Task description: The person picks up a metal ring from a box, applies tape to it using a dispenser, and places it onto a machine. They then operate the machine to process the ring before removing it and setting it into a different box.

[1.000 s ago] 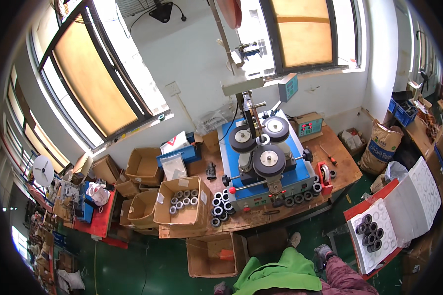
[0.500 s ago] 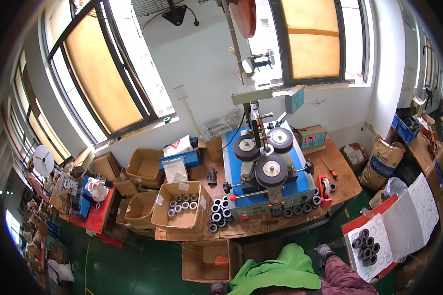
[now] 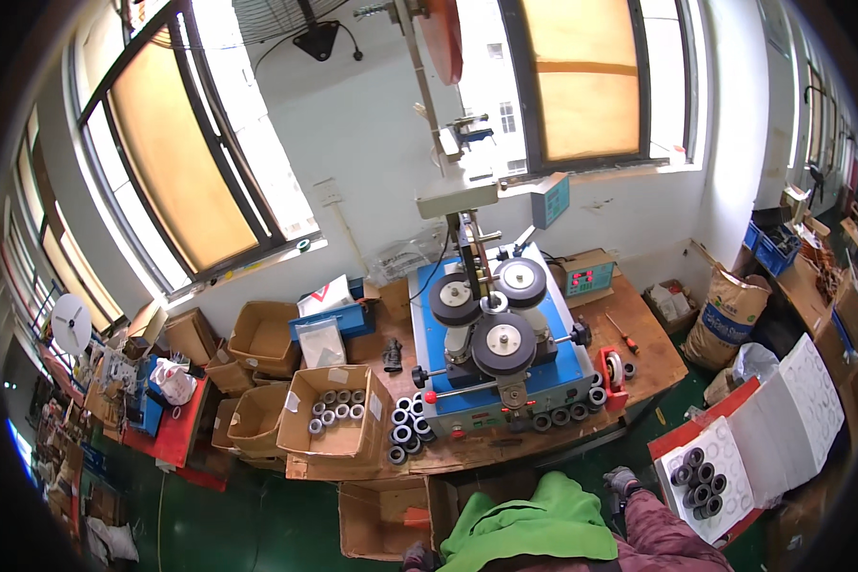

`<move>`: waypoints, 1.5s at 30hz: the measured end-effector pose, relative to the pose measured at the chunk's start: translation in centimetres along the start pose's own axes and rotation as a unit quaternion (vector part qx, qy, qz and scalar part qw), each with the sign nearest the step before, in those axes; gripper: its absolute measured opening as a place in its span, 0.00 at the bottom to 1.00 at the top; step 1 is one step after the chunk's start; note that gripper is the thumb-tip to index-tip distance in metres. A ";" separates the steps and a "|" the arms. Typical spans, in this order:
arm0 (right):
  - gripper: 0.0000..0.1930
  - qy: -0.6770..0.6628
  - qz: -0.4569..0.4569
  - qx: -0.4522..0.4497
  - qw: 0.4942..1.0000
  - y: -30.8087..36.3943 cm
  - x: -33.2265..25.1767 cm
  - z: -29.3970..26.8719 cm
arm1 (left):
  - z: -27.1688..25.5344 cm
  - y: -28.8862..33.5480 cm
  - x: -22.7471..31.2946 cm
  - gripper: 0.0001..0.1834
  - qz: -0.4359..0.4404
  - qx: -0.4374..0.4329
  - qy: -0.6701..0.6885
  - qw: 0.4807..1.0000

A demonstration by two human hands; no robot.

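My right hand (image 3: 623, 480), in a grey glove, hangs low by my side between the workbench and the white foam tray. Its fingers look loosely apart, and nothing shows in them. My left hand (image 3: 417, 556), also gloved, is at the lower edge beside the open cardboard box (image 3: 381, 548); its fingers are too hidden to read. In front of me a blue-topped winding machine (image 3: 500, 400) stands on the bench. Three black rollers (image 3: 503, 343) surround a small pale ring (image 3: 494, 302). Neither hand touches the machine.
Dark rings (image 3: 407, 431) are stacked left of the machine; more rings (image 3: 561, 416) line its front. A carton (image 3: 294, 434) holds several rings. Black rings (image 3: 701, 491) sit on the white foam tray (image 3: 734, 448) at right. A screwdriver (image 3: 623, 334) and red tape dispenser (image 3: 612, 386) lie on the bench.
The view has turned slightly, so the bench and machine appear farther left. My two hands keep nearly the same low positions; nothing was picked up or put down.
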State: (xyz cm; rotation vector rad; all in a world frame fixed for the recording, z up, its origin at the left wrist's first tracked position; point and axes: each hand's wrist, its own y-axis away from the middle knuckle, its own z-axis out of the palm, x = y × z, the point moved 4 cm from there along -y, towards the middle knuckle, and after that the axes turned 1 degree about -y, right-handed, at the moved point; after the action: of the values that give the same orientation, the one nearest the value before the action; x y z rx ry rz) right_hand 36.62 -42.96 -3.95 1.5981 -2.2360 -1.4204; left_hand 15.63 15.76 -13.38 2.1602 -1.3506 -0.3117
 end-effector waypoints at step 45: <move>0.25 -0.034 0.106 0.137 0.984 10.7 10.8 -6.5 | -5.8 4.4 10.8 0.10 -0.225 0.000 0.442 0.868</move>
State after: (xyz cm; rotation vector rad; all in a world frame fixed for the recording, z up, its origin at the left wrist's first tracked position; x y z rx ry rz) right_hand 27.14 -54.93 2.44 1.3363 -2.6449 -1.1731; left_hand 20.10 6.77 -5.12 2.1474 -0.3257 0.4757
